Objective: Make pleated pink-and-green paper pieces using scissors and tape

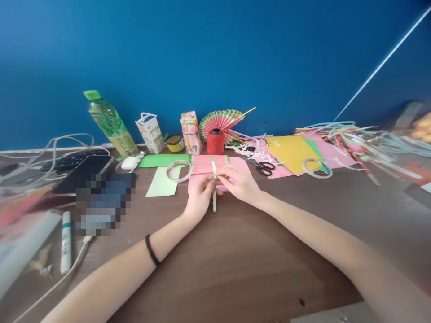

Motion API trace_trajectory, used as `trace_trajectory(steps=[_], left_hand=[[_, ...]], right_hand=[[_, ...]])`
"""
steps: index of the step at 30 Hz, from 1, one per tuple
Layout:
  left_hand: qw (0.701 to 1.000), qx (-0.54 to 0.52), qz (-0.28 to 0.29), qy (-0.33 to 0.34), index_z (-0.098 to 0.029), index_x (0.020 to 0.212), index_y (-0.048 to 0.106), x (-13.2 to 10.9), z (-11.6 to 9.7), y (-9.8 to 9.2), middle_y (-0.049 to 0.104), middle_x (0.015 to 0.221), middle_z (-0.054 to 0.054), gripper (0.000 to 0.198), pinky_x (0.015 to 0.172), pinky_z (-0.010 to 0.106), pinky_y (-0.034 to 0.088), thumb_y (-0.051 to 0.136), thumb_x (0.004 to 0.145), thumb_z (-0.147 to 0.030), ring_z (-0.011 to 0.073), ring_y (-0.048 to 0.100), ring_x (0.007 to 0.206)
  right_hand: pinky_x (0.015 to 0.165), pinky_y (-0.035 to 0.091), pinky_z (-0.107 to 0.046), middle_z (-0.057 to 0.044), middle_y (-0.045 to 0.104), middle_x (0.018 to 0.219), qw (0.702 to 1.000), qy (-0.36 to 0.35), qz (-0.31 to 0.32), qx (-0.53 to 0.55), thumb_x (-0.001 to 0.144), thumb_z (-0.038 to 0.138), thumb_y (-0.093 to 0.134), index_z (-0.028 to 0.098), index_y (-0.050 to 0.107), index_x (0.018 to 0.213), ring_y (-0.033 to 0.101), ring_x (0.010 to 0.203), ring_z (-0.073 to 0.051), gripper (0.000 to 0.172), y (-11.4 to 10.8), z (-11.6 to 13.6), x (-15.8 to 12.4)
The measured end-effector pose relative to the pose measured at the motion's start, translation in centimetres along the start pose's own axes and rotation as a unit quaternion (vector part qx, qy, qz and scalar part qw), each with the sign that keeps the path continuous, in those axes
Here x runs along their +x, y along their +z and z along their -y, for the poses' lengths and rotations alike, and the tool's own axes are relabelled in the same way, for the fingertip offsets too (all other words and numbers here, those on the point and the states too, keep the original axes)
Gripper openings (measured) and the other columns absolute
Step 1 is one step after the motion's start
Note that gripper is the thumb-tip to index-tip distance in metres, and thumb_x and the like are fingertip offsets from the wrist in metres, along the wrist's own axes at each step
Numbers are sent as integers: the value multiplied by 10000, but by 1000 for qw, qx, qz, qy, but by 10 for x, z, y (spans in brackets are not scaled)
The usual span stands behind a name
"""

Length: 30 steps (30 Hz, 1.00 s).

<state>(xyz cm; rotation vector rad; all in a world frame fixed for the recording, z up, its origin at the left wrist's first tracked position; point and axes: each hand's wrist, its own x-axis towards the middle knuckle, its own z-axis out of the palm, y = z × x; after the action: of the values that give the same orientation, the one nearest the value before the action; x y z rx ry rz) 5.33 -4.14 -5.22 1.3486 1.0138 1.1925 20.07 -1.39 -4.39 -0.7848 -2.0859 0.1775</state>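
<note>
On our brown surface we see a bottle, a marker, a carton and pale green paper.

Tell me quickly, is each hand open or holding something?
Left hand: closed, pinching the narrow green-and-white strip.
Right hand: at the same strip; whether it grips cannot be told.

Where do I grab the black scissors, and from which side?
Grab the scissors by the black handle loops, probably coming from the near right with your right hand. The loops sit at the right end, nearer you, while the blades point left and away, so that should keep you clear of them.
</note>
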Motion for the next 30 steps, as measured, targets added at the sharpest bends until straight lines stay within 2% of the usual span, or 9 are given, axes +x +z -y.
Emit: trace_trajectory(steps=[8, 16, 30], left_hand=[[995, 85, -36, 25, -166, 781, 575, -5, -7, 2, 600, 570, -12, 117, 587, 232, 452, 476, 793, -227, 130, 601, 581], [984, 161, -25, 73, -164, 818, 579, -5, -2, -1, 605, 611, -15, 162, 600, 232, 467, 420, 806, -193, 120, 597, 586], [986, 155, -19, 57, -151, 892, 584, -4, 1, 0, 662, 745, 19, 200, 651, 254, 494, 407, 810, -201, 119, 609, 612]], right_hand=[[688, 475, -281, -76, 655, 818, 997, -43, 29, -62, 861, 171, 406, 174, 627, 819, 601, 771, -167, 225, -1, -1, -2], [651, 474, -270, -68, 665, 782, 989, -103, 17, -104, 847, 161, 451, 160, 623, 751, 601, 709, -152, 197, -2, -7, -2], [647, 489, -260, -59, 669, 787, 991, -109, 24, -68, 812, 113, 470, 167, 605, 758, 611, 729, -151, 155, -5, -9, 2]])
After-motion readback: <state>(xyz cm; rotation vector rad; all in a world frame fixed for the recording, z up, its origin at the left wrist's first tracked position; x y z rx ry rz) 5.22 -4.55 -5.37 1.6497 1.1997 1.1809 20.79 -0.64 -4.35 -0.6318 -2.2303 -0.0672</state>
